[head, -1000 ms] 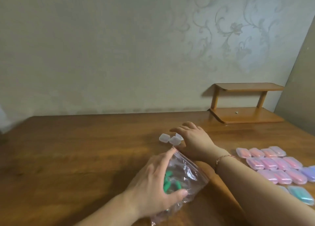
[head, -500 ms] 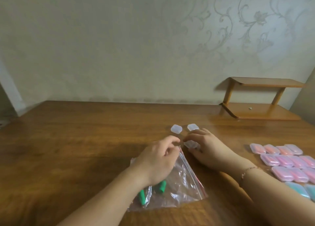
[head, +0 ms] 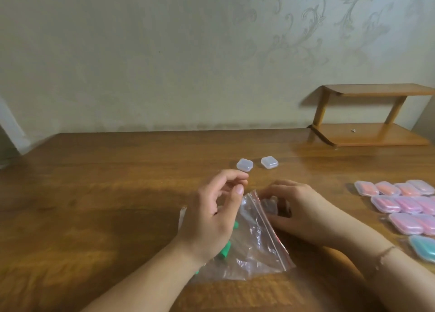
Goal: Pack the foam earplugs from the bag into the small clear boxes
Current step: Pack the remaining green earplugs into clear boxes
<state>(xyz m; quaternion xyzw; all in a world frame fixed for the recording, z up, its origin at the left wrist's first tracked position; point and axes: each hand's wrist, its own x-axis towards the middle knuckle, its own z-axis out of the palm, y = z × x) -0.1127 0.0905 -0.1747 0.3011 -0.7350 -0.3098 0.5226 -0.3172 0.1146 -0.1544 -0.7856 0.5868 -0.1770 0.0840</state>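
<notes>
A clear zip bag [head: 256, 248] with a red-striped mouth lies flat on the wooden table [head: 106, 205]. Green foam earplugs [head: 224, 251] show through it, partly hidden under my left hand. My left hand [head: 211, 215] hovers over the bag's upper left part with thumb and fingers apart, and nothing is pinched between them. My right hand [head: 299, 208] rests just right of the bag's mouth, curled around a small clear box [head: 270, 205]. Two more small clear boxes [head: 244, 164] [head: 269, 162] sit closed on the table beyond the hands.
Rows of closed small boxes with pink and orange earplugs [head: 408, 204] lie at the right, with a teal one [head: 423, 247] nearest the edge. A low wooden shelf [head: 372, 136] stands at the back right against the wall.
My left hand has let go of the bag's top edge and spread its fingers. My right hand has brought one clear box against the bag's mouth. The view has shifted slightly.
</notes>
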